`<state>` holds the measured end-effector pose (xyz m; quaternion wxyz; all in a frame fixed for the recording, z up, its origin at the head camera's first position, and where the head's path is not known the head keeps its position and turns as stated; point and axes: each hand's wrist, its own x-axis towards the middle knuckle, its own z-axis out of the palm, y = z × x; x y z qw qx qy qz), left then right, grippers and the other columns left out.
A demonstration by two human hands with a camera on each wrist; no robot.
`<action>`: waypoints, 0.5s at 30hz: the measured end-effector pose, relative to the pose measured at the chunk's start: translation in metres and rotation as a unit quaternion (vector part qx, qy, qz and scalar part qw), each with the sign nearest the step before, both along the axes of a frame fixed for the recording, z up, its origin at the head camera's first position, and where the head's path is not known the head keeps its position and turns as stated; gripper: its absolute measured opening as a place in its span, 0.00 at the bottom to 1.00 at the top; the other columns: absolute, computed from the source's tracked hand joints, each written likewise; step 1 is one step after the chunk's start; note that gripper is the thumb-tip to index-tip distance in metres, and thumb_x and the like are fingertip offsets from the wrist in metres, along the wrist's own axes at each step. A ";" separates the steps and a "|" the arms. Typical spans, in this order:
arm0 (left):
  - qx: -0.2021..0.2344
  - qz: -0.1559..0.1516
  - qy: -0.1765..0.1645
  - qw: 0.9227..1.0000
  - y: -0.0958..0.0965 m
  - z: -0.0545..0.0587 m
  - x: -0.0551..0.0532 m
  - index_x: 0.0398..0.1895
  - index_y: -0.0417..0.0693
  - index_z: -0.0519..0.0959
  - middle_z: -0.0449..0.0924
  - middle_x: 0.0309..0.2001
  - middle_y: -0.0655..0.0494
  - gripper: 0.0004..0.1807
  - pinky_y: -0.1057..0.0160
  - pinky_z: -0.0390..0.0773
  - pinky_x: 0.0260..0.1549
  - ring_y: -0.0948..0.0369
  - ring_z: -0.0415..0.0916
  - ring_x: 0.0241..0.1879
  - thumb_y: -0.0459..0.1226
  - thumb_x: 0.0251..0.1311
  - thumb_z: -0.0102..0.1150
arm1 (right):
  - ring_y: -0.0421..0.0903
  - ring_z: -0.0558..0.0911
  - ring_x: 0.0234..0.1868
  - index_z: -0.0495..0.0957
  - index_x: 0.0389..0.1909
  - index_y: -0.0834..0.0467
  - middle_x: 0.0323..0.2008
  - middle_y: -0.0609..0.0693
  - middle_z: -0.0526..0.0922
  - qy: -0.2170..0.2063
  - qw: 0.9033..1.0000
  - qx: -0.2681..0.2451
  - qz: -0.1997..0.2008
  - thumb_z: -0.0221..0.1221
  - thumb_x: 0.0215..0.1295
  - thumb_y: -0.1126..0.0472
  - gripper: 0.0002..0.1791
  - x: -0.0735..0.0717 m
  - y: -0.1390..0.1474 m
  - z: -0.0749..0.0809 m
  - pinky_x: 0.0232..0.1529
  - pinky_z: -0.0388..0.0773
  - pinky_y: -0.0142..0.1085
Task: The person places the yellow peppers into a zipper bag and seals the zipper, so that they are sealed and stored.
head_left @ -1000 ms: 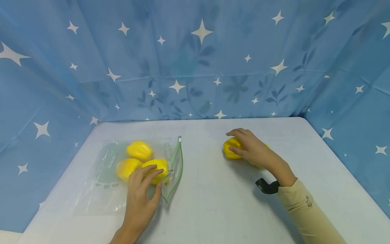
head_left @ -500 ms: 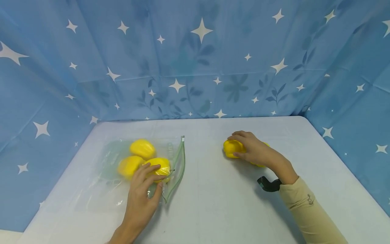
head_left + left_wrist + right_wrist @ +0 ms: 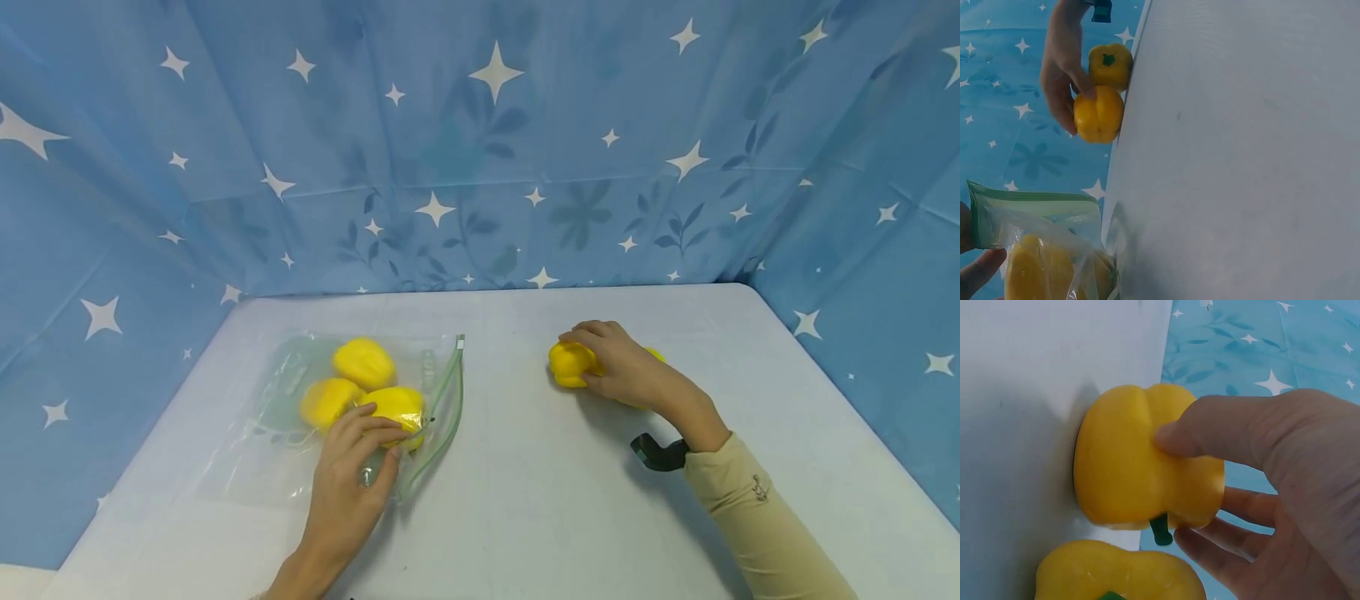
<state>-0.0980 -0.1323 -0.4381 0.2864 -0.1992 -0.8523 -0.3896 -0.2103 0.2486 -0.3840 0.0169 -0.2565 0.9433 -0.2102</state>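
My left hand (image 3: 347, 479) pinches the near rim of a clear zip bag (image 3: 255, 458), whose green-edged mouth faces right. Inside the bag are three yellow bell peppers (image 3: 364, 363). On the right of the table, my right hand (image 3: 632, 368) grips another yellow bell pepper (image 3: 1125, 456), thumb on one side and fingers round the other. Its green stem shows in the right wrist view. Right beside it sits one more yellow bell pepper (image 3: 1111, 65), mostly hidden behind the hand in the head view.
A white table (image 3: 495, 500) lies under everything. Behind it and along both sides hangs a blue curtain (image 3: 480, 150) with white stars and leaf prints. A dark strap piece (image 3: 660, 454) sticks out at my right wrist.
My right hand's fingers have come down and closed round the pepper. The bag, with its peppers, has shifted slightly to the right, while my left hand has hardly moved.
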 end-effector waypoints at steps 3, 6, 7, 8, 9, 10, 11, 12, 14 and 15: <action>-0.003 0.006 0.005 1.000 0.001 0.002 -0.001 0.39 0.48 0.88 0.86 0.46 0.59 0.18 0.52 0.60 0.80 0.45 0.74 0.66 0.19 0.50 0.72 | 0.68 0.68 0.70 0.74 0.68 0.59 0.69 0.65 0.73 0.001 1.000 -0.006 0.002 0.65 0.67 0.68 0.28 -0.001 -0.002 -0.001 0.69 0.74 0.64; -0.014 0.011 0.012 1.000 0.001 0.004 0.000 0.39 0.47 0.88 0.86 0.44 0.59 0.18 0.64 0.59 0.78 0.49 0.76 0.62 0.19 0.49 0.72 | 0.67 0.70 0.69 0.75 0.67 0.58 0.68 0.63 0.74 0.002 1.000 -0.011 0.007 0.66 0.66 0.67 0.28 -0.001 -0.007 -0.002 0.68 0.75 0.62; -0.018 0.013 0.015 1.000 0.001 0.005 0.000 0.39 0.47 0.88 0.87 0.44 0.60 0.18 0.67 0.61 0.76 0.51 0.76 0.60 0.19 0.49 0.72 | 0.66 0.71 0.68 0.76 0.67 0.58 0.67 0.63 0.75 0.004 1.000 -0.012 0.010 0.67 0.66 0.67 0.28 -0.001 -0.009 -0.003 0.67 0.76 0.61; -0.021 0.015 0.014 1.000 0.001 0.006 0.001 0.39 0.48 0.88 0.87 0.44 0.60 0.18 0.69 0.64 0.72 0.53 0.76 0.57 0.19 0.50 0.72 | 0.66 0.71 0.68 0.76 0.67 0.58 0.67 0.62 0.76 0.006 1.000 -0.012 0.013 0.67 0.65 0.67 0.28 0.000 -0.011 -0.004 0.67 0.76 0.60; -0.025 0.017 0.012 0.999 0.001 0.006 0.002 0.39 0.49 0.88 0.87 0.44 0.61 0.18 0.71 0.66 0.68 0.56 0.76 0.55 0.20 0.50 0.71 | 0.65 0.72 0.67 0.76 0.66 0.58 0.67 0.62 0.76 0.006 1.000 -0.013 0.014 0.68 0.64 0.66 0.29 0.001 -0.013 -0.004 0.67 0.77 0.59; -0.028 0.020 0.013 0.999 0.001 0.006 0.003 0.40 0.50 0.88 0.87 0.44 0.62 0.18 0.72 0.70 0.62 0.59 0.76 0.52 0.20 0.51 0.71 | 0.64 0.72 0.67 0.76 0.66 0.58 0.66 0.61 0.77 0.008 1.000 -0.012 0.015 0.69 0.63 0.66 0.29 0.002 -0.016 -0.005 0.66 0.78 0.58; -0.030 0.022 0.009 0.999 0.001 0.006 0.004 0.41 0.51 0.88 0.87 0.44 0.64 0.18 0.73 0.73 0.56 0.61 0.76 0.50 0.21 0.52 0.71 | 0.63 0.73 0.66 0.77 0.66 0.57 0.66 0.60 0.77 0.010 1.000 -0.014 0.017 0.69 0.63 0.65 0.29 0.003 -0.019 -0.006 0.66 0.78 0.57; -0.031 0.024 0.005 0.999 0.001 0.006 0.006 0.42 0.52 0.88 0.87 0.45 0.65 0.18 0.74 0.75 0.51 0.63 0.75 0.48 0.21 0.53 0.71 | 0.62 0.73 0.66 0.77 0.66 0.57 0.66 0.59 0.77 0.013 1.000 -0.015 0.020 0.70 0.62 0.65 0.30 0.004 -0.022 -0.007 0.66 0.79 0.56; -0.030 0.024 -0.001 0.999 0.000 0.005 0.008 0.43 0.53 0.88 0.87 0.44 0.66 0.19 0.75 0.78 0.42 0.66 0.77 0.43 0.21 0.55 0.70 | 0.59 0.74 0.65 0.77 0.66 0.56 0.65 0.57 0.78 0.016 0.999 -0.017 0.029 0.71 0.61 0.63 0.30 0.006 -0.028 -0.009 0.66 0.79 0.54; -0.028 0.022 -0.004 0.999 0.000 0.005 0.009 0.44 0.54 0.87 0.88 0.44 0.66 0.19 0.76 0.79 0.40 0.67 0.78 0.42 0.21 0.56 0.70 | 0.58 0.74 0.65 0.77 0.66 0.56 0.65 0.56 0.78 0.018 0.999 -0.017 0.032 0.72 0.61 0.62 0.31 0.008 -0.031 -0.011 0.66 0.79 0.53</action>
